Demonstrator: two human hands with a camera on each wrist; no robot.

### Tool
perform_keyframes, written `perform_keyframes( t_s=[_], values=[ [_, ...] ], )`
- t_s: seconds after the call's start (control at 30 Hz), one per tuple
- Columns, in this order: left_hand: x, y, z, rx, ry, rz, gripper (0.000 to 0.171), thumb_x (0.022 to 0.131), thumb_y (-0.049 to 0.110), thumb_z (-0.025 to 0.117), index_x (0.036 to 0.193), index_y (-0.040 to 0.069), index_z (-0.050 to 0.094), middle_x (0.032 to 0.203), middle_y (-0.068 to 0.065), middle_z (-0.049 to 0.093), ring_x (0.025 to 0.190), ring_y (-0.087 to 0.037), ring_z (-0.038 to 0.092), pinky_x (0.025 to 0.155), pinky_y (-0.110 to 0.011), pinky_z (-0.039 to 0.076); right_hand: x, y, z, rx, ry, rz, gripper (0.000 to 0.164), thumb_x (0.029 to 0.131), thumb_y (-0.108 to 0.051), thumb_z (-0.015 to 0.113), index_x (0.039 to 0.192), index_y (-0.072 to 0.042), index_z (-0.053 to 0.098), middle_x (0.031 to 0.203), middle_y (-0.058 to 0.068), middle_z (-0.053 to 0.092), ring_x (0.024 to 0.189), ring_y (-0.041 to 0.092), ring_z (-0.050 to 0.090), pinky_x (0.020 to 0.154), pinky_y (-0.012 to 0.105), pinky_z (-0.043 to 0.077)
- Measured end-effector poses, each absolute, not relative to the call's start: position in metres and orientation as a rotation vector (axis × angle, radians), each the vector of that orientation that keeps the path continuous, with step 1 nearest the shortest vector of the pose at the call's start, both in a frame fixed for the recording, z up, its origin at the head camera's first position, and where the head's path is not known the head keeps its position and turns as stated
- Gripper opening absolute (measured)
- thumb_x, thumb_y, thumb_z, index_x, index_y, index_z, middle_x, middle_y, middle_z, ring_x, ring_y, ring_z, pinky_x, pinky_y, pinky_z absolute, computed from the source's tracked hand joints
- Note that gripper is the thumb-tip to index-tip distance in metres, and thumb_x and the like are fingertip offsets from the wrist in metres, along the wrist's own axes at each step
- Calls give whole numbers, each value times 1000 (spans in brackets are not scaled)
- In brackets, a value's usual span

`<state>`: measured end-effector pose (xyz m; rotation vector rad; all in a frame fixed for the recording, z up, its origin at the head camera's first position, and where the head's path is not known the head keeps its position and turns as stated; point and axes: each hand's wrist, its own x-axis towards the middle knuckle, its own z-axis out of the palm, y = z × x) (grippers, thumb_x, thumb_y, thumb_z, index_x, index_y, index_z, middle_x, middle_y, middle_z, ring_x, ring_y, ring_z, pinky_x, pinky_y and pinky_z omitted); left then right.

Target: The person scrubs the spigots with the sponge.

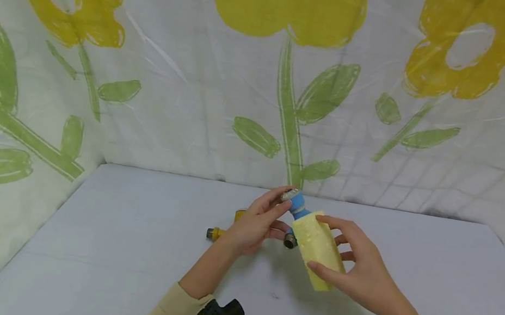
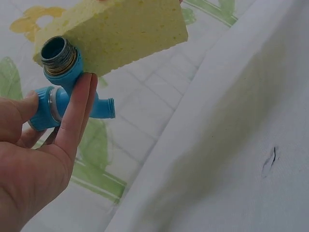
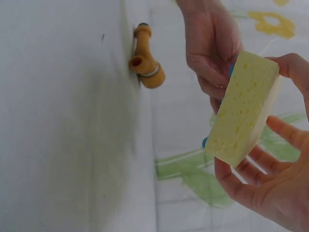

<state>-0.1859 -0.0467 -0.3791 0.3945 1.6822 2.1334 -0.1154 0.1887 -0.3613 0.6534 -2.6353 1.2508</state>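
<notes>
My left hand [image 1: 253,226] holds a blue plastic faucet [image 2: 60,104] above the table, thumb on its ribbed collar and fingers along its body. The faucet's threaded end [image 2: 54,52] faces the left wrist camera. In my right hand [image 1: 364,269] is a pale yellow sponge [image 1: 317,250], gripped between thumb and fingers. The sponge overlaps the faucet's blue body in the head view. Seen from the right wrist, the sponge [image 3: 246,108] hides most of the faucet. Behind my left hand lies a yellow-orange faucet [image 3: 147,60], partly covered by the hand in the head view.
The white table [image 1: 95,243] ends at the back against a pale sheet [image 1: 177,129] printed with yellow flowers and green leaves. A black curved piece [image 1: 225,314] sits at my left sleeve. A small dark mark [image 2: 273,157] shows on the tabletop.
</notes>
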Motion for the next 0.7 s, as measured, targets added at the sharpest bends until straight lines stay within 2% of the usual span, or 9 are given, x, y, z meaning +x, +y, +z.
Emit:
perform_keyframes(
  t_s=[0.2,0.33,0.7],
  values=[
    [-184,-46,-378,409,1686,2141,48,115,14,45,162,7,35,131,-6,53,71,-6,68,66,-19,61,-115,188,-360,610,-2623,1235,73,84,-18,91,149,-19,57,134,4,63,101,18,58,73,29,60],
    [-185,-45,-378,386,1714,2139,47,114,13,47,159,7,38,127,-6,52,68,-6,66,65,-19,61,-114,188,-361,632,-2635,1243,72,85,-19,91,149,-20,57,138,2,62,102,17,58,75,30,61],
    [-183,-47,-375,413,1757,2121,49,114,13,48,160,3,36,133,-14,50,66,-7,65,67,-21,63,-114,188,-360,635,-2624,1183,73,84,-18,91,149,-17,57,137,4,62,102,20,61,74,30,62]
  ],
)
